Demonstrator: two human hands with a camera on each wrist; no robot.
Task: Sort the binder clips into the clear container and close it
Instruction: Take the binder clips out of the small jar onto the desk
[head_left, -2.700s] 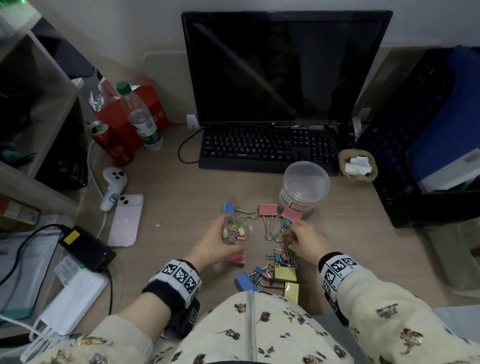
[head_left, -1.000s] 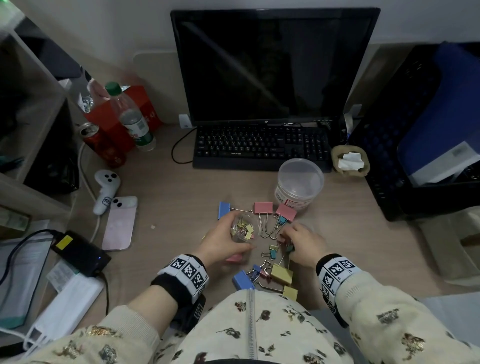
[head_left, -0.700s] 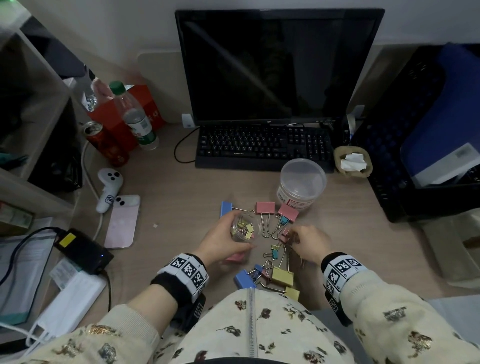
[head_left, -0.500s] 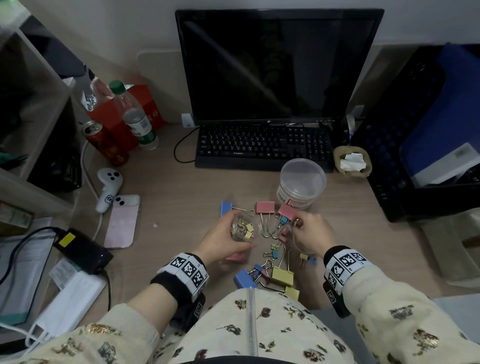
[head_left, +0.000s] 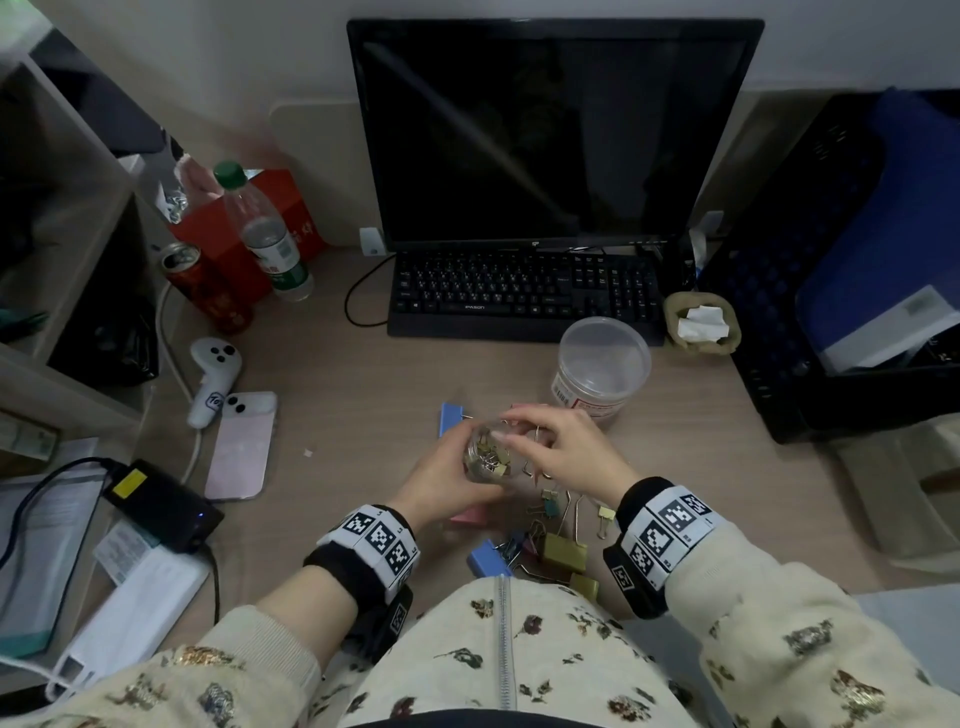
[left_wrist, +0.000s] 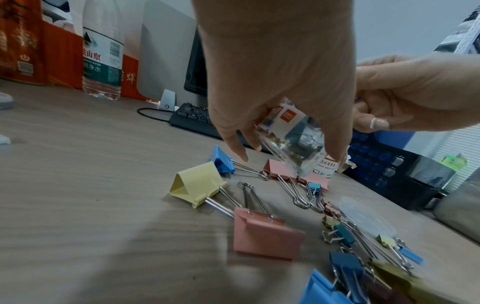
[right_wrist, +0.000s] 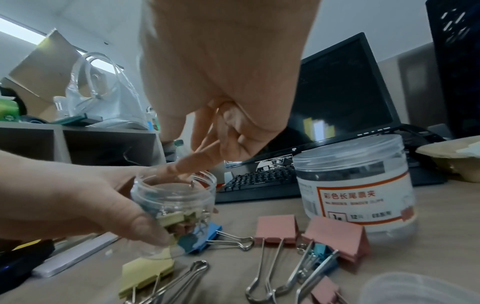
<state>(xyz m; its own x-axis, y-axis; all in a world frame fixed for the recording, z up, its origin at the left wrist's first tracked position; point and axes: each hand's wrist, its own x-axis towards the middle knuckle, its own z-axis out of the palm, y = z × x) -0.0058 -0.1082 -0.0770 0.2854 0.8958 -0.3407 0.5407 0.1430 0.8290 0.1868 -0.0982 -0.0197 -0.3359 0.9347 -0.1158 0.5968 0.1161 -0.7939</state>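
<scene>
fingers: left hand (head_left: 441, 480) wraps the small clear jar (head_left: 485, 457), thumb low on its wall, jar lifted off desk and tilted. right hand (head_left: 563, 449) over the jar mouth, fingertips (right_wrist: 182, 166) extended down at the rim; whether they pinch a clip, cannot tell.
jar contents: small clips inside, yellow, pink, teal (right_wrist: 179, 224). no lid on it.
right wrist only: jar rim open, a metal loop just under the fingertips; big labelled container (right_wrist: 355, 185) standing empty and uncapped to the right; a clear lid (right_wrist: 415, 288) at bottom right edge.
left wrist only: large yellow clip (left_wrist: 197, 184) and large pink clip (left_wrist: 265, 232) on the desk below the jar, hidden by the hands in head view; clear lid flat by the small clips.
head only: whole layout. loose clips (head_left: 550, 540) in a cluster near the person's body, blue clip (head_left: 451, 418) beyond the jar.
surface: wood-grain desk (head_left: 363, 395). keyboard (head_left: 524, 293) and dark monitor (head_left: 550, 135) at the back.
left side: water bottle (head_left: 265, 234), red can (head_left: 208, 286), white controller (head_left: 210, 376), pink phone (head_left: 241, 447), black adapter (head_left: 163, 504).
right side: black crate (head_left: 831, 291) near the big container; paper cup with tissue (head_left: 701, 325) beside the keyboard.
open room: bare desk between phone and jar; also right of the hands up to the crate.
</scene>
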